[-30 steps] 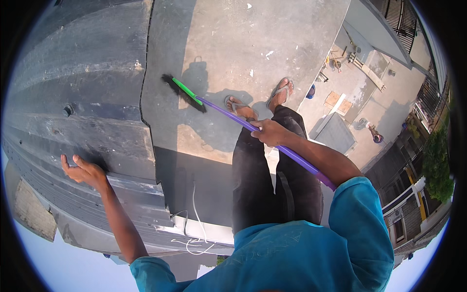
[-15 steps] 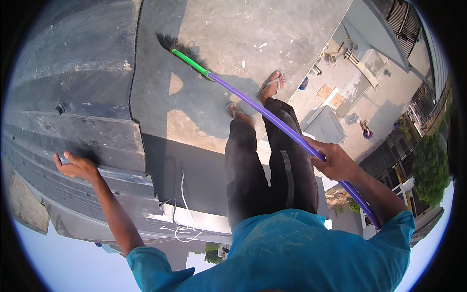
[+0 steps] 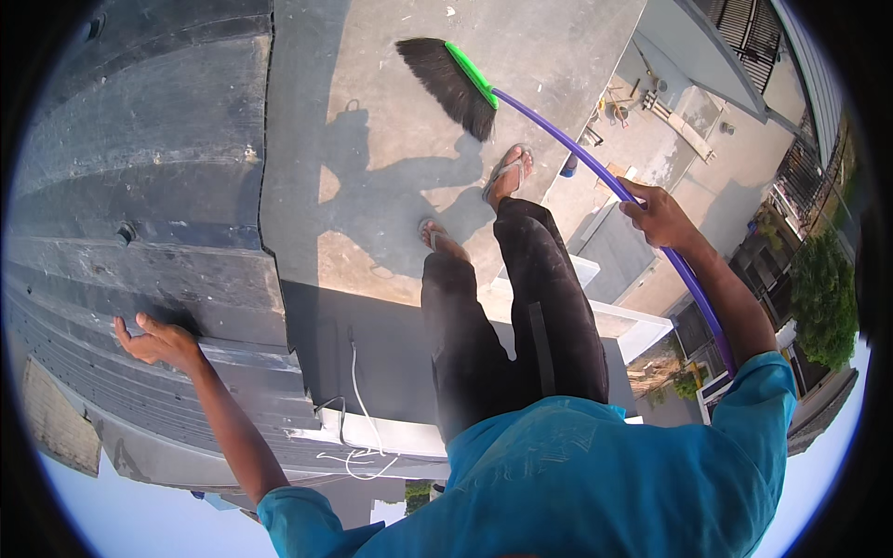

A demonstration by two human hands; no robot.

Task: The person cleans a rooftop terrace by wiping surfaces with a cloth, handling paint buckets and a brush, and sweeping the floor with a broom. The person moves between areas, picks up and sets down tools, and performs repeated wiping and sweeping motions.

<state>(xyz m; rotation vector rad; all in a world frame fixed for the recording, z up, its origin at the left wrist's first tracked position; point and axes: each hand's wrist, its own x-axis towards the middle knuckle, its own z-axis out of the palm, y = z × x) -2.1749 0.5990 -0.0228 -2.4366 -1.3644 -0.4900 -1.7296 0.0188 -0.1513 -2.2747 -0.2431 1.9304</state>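
Observation:
A broom [image 3: 549,131] with a purple handle, a green head and dark bristles slants across the view. My right hand [image 3: 659,216] is wrapped round its handle, with the lower end of the handle running back along my forearm. The bristles are over the concrete ledge [image 3: 400,130], ahead of my feet; whether they touch it I cannot tell. On the left, my left hand [image 3: 160,342] is empty, fingers apart, over or beside the dark metal roofing [image 3: 186,167]. Contact with the roofing is unclear.
My sandalled feet stand on the ledge. Its right edge drops to a lower yard with planks [image 3: 679,128] and a bucket [image 3: 620,112]. A loose white cable [image 3: 358,386] lies near the roofing's lower edge. Small pale scraps dot the concrete.
The broom head has swung rightward and its bristles now face broadside. My right hand has moved up and right with the handle. My left hand has shifted slightly down and right.

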